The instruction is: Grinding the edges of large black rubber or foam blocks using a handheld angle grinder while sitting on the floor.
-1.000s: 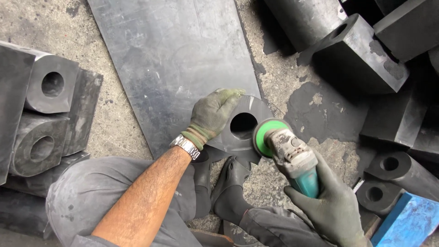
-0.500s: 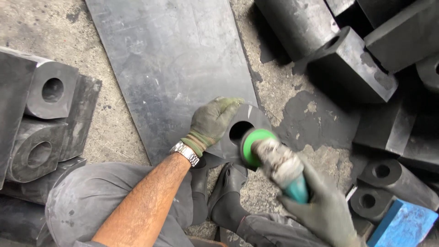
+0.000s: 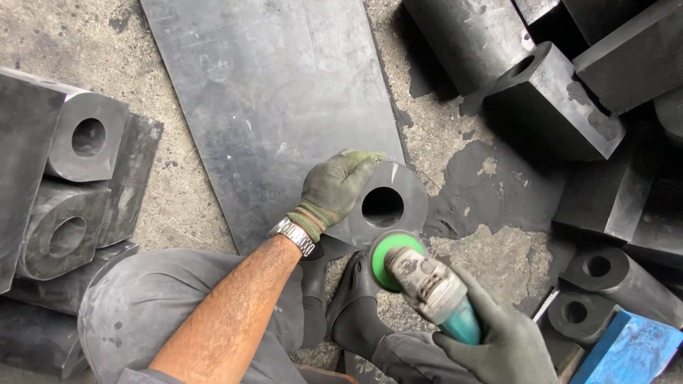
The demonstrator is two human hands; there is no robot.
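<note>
My left hand (image 3: 334,186), in a worn green glove with a metal watch at the wrist, rests on the top left side of a black rubber block (image 3: 402,195) with a round hole through it, standing on end. My right hand (image 3: 505,345), in a grey-green glove, grips the teal body of an angle grinder (image 3: 427,284). Its green disc (image 3: 390,259) sits at the near lower edge of the block. My boots (image 3: 356,306) are just below the block.
A long dark rubber sheet (image 3: 277,99) lies on the concrete floor behind the block. Stacked holed rubber blocks (image 3: 71,185) stand at left. More blocks and cylinders (image 3: 555,99) crowd the right, with a blue object (image 3: 629,352) at bottom right.
The grinder has moved left and down, from beside the block's right edge to its near lower edge. My left hand has stayed on the block.
</note>
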